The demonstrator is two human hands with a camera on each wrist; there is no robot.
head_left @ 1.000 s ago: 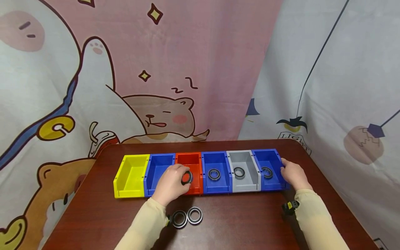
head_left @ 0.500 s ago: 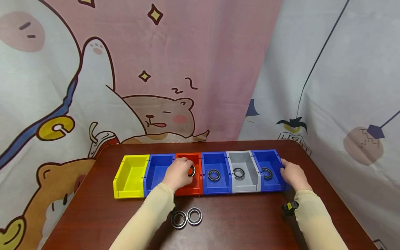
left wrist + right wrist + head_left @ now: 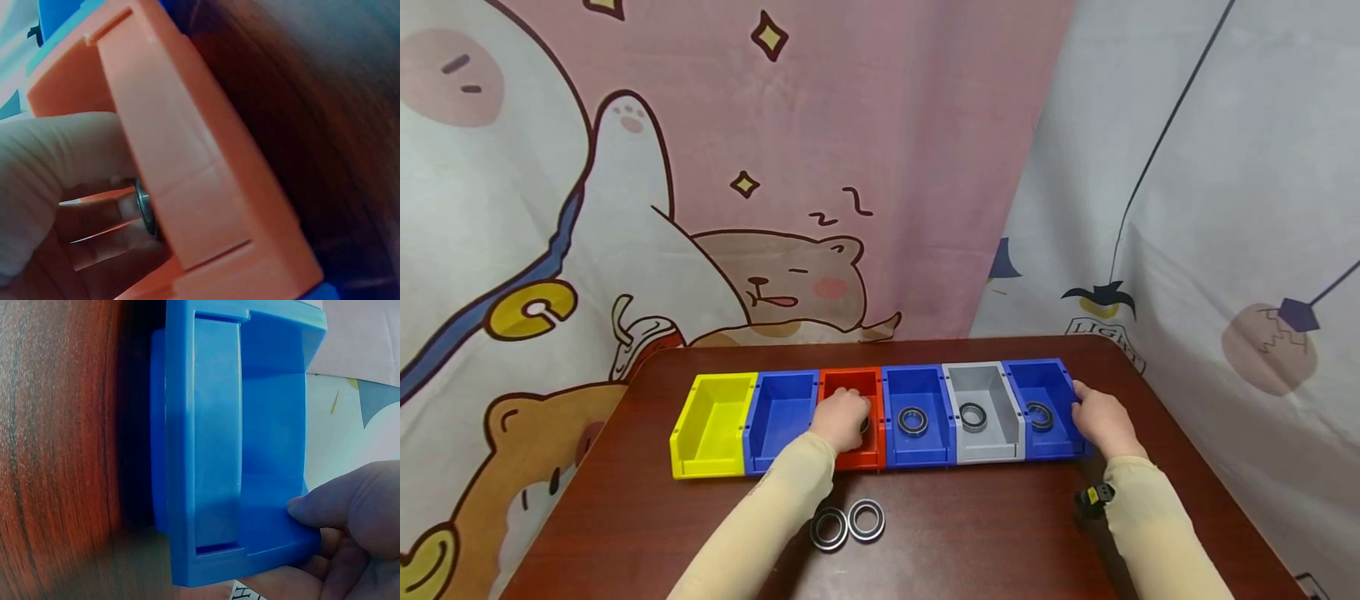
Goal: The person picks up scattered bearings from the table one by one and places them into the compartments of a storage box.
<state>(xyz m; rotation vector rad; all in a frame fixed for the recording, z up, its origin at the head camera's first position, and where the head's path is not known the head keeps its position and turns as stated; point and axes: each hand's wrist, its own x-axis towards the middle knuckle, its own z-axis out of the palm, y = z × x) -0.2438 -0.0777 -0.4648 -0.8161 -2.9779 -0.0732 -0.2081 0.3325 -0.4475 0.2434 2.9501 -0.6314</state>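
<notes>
My left hand [image 3: 842, 419] reaches down into the red bin [image 3: 868, 458], third from the left in the row. Between its thumb and fingers it holds a ball bearing [image 3: 145, 209], a dark ring with a metal edge, mostly hidden by the hand and the bin's front lip. At the row's right end, my right hand [image 3: 1105, 423] grips the outer side wall of the last blue bin [image 3: 215, 437], thumb inside and fingers outside. One bearing [image 3: 1040, 417] lies in that bin. Others lie in the grey bin [image 3: 973, 417] and the middle blue bin [image 3: 912, 421].
Two more bearings lie side by side on the brown table before the bins: a left one [image 3: 829, 530] close to my left sleeve, and a right one [image 3: 866, 521]. A yellow bin [image 3: 709, 468] and another blue bin [image 3: 767, 462] stand at left. A printed curtain [image 3: 925, 167] hangs behind.
My left hand has moved right and lowered into the red bin with the bearing, which is now mostly hidden. The right hand has kept its grip on the end bin.
</notes>
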